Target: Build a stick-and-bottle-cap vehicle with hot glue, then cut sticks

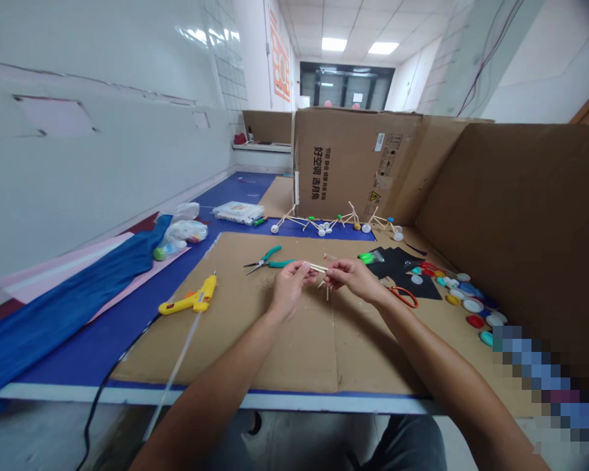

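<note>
My left hand [294, 282] and my right hand [349, 277] are held close together above the cardboard sheet. Thin pale wooden sticks [318, 267] run between them, pinched in the fingertips of both hands. Under my right hand more short pale sticks [328, 293] show, partly hidden by the fingers; I cannot tell whether they join the held ones. Just left of my left hand lie teal-handled needle-nose pliers [271, 263] with their jaws apart. Orange-handled scissors [404, 296] rest beside my right wrist, partly covered.
A yellow glue gun [191, 298] with a cord lies at left. Several stick models with cap wheels [322, 229] stand at the back, before a large cardboard box [353, 163]. Black sheets [392, 265] and loose bottle caps [472, 305] are at right. Blue cloth [78, 288] drapes the left side.
</note>
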`<state>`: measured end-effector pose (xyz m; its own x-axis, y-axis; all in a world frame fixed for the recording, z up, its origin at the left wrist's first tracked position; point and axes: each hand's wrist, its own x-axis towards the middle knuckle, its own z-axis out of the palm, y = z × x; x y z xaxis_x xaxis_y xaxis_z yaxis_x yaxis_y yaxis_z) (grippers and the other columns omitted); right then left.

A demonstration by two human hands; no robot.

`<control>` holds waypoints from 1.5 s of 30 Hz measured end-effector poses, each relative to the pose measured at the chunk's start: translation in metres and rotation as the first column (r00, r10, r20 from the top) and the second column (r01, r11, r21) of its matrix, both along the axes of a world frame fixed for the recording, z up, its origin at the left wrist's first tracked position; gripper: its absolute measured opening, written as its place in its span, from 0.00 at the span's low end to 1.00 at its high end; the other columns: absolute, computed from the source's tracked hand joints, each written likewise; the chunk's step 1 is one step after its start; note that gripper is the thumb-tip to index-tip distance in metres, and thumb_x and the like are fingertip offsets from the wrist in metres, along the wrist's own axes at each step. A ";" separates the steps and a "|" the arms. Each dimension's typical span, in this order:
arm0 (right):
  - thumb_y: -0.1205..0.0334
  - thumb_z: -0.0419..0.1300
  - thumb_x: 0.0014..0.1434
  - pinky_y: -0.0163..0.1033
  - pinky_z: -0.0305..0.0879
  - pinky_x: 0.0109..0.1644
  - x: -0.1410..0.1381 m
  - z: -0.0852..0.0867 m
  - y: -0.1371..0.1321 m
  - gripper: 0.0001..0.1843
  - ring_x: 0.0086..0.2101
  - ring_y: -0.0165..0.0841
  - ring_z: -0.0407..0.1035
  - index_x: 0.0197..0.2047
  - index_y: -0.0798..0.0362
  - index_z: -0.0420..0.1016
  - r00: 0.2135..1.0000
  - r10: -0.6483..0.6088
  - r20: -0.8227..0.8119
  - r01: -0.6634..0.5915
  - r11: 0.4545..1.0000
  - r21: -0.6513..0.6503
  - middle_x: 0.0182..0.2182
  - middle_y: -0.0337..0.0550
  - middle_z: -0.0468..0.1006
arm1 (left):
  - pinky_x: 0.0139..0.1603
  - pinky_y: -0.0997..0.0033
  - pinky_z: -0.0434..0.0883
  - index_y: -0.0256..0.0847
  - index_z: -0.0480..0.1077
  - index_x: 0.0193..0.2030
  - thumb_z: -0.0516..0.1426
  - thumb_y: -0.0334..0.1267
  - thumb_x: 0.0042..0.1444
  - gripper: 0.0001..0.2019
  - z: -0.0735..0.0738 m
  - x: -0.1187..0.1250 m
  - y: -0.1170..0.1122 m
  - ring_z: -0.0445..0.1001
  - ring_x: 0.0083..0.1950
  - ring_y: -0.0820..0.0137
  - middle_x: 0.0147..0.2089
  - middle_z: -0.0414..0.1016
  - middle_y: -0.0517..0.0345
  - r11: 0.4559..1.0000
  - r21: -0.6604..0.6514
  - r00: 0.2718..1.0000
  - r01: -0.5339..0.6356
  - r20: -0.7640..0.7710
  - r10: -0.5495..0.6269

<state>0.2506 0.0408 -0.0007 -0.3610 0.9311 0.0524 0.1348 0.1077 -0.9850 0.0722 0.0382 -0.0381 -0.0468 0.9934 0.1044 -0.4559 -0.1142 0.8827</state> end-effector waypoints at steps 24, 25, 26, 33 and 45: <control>0.54 0.61 0.60 0.28 0.64 0.24 0.014 0.015 -0.005 0.13 0.25 0.27 0.71 0.33 0.55 0.77 0.927 -0.036 0.374 -0.005 0.994 0.108 0.27 0.41 0.79 | 0.35 0.74 0.75 0.35 0.71 0.34 0.69 0.45 0.47 0.17 -0.013 0.003 -0.001 0.79 0.34 0.71 0.30 0.79 0.55 0.981 -0.064 0.983 0.183 0.031 -0.182; 0.53 0.60 0.61 0.28 0.63 0.24 0.012 0.017 -0.006 0.13 0.25 0.27 0.72 0.33 0.55 0.77 0.913 -0.026 0.407 -0.023 0.993 0.114 0.28 0.41 0.79 | 0.35 0.74 0.75 0.36 0.71 0.34 0.69 0.45 0.47 0.17 -0.013 0.003 -0.001 0.79 0.33 0.71 0.30 0.79 0.55 0.982 -0.064 0.984 0.178 0.033 -0.176; 0.53 0.60 0.62 0.29 0.63 0.25 0.010 0.019 -0.006 0.14 0.25 0.27 0.72 0.34 0.55 0.77 0.894 -0.016 0.447 -0.042 0.992 0.118 0.27 0.41 0.78 | 0.35 0.74 0.75 0.36 0.71 0.34 0.69 0.45 0.47 0.16 -0.013 0.003 0.000 0.78 0.33 0.72 0.30 0.78 0.56 0.983 -0.063 0.985 0.173 0.029 -0.171; 0.58 0.58 0.62 0.30 0.61 0.30 0.008 0.020 -0.004 0.13 0.26 0.27 0.71 0.33 0.57 0.78 0.689 -0.018 0.725 -0.127 0.981 0.146 0.25 0.40 0.77 | 0.31 0.76 0.72 0.35 0.71 0.34 0.63 0.41 0.51 0.11 -0.013 0.006 0.002 0.76 0.31 0.74 0.31 0.77 0.56 0.987 -0.090 0.982 0.130 -0.128 -0.141; 0.51 0.57 0.63 0.31 0.57 0.31 0.027 -0.025 0.011 0.18 0.28 0.30 0.70 0.36 0.55 0.83 0.394 -0.196 0.898 0.109 0.980 0.166 0.27 0.43 0.80 | 0.24 0.76 0.58 0.42 0.63 0.27 0.48 0.39 0.55 0.09 -0.036 -0.008 0.018 0.63 0.24 0.74 0.23 0.65 0.63 1.000 -0.016 0.710 -0.007 -0.704 -0.007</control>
<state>0.2781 0.0515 -0.0259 -0.0888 0.9850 -0.1480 0.9638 0.0475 -0.2623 0.0646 0.0562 -0.0739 0.0336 0.9953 0.0910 0.2985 -0.0968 0.9495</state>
